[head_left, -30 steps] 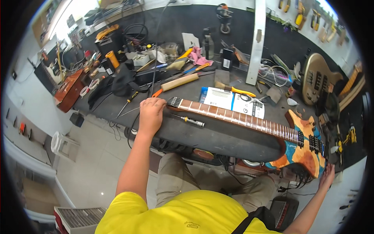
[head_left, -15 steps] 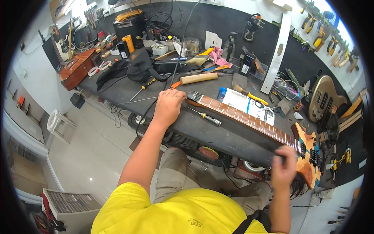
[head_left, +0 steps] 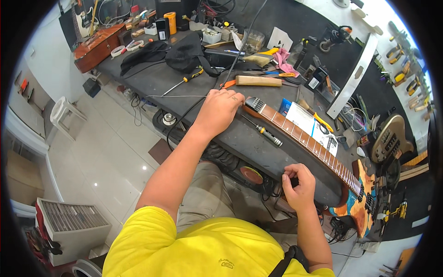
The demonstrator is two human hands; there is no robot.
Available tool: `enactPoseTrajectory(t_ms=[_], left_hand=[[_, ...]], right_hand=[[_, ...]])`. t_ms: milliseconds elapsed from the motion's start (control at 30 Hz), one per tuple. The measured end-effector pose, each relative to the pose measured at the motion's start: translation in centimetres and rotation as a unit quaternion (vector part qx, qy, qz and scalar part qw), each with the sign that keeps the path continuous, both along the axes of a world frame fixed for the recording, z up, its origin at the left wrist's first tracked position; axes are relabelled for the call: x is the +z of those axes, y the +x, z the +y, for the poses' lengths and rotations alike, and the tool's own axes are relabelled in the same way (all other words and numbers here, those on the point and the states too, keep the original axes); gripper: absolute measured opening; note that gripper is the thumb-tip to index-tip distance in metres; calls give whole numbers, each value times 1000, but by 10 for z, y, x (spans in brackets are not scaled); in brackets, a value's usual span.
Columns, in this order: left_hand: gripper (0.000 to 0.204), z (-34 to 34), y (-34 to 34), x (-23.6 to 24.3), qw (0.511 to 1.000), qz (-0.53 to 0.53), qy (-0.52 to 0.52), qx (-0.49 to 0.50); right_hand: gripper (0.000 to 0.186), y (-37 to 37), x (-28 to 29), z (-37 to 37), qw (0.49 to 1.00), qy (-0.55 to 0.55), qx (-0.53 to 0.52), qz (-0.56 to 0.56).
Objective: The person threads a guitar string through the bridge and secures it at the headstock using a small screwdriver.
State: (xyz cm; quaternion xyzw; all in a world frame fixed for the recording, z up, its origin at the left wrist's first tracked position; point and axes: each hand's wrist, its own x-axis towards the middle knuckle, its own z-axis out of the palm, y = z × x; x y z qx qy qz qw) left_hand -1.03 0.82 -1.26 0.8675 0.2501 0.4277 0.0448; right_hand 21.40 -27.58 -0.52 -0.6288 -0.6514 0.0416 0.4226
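My left hand (head_left: 219,111) is curled at the end of the black headstock (head_left: 254,104) of an electric guitar; what its fingers hold is hidden. A thin wire (head_left: 170,96) runs leftward from near this hand. The guitar's long fretted neck (head_left: 307,143) slants down to a wood-and-turquoise body (head_left: 362,210) at the right. My right hand (head_left: 300,187) is closed at the bench's front edge, left of the guitar body, its contents too hidden to name. A screwdriver (head_left: 267,134) lies below the neck. A printed packet (head_left: 304,124) lies behind the neck.
The dark bench (head_left: 230,143) holds a black bag (head_left: 184,60), a wooden roller (head_left: 258,81), a yellow screwdriver (head_left: 194,75) and an acoustic guitar (head_left: 97,51). A bronze guitar (head_left: 387,141) stands at right. A white stool (head_left: 64,115) is on the floor at left.
My right hand has moved from the guitar body's far right end leftward to the bench edge and curled. The view has turned, shifting my left hand and headstock up and right in the picture.
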Motion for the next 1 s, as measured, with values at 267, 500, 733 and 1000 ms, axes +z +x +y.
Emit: enactPoseTrajectory(t_ms=[267,500,733,1000], left_hand=[[10,0,0,1,1000,-2,-18,3],[9,-5,-1,2,1000,-13,-10,-1],[13,-11,-3,9,998,-44,-2,-33],[18,-9,-2,5,998,-48,-16,-32]], right_hand=[[21,-2,2,2,1000,-14,-6,1],[21,-2,1,4,1000,-5,-9,-8],[28,-1,2,13,993,84,-47,-73],[63,9,7,39,943,16,-223,-244]])
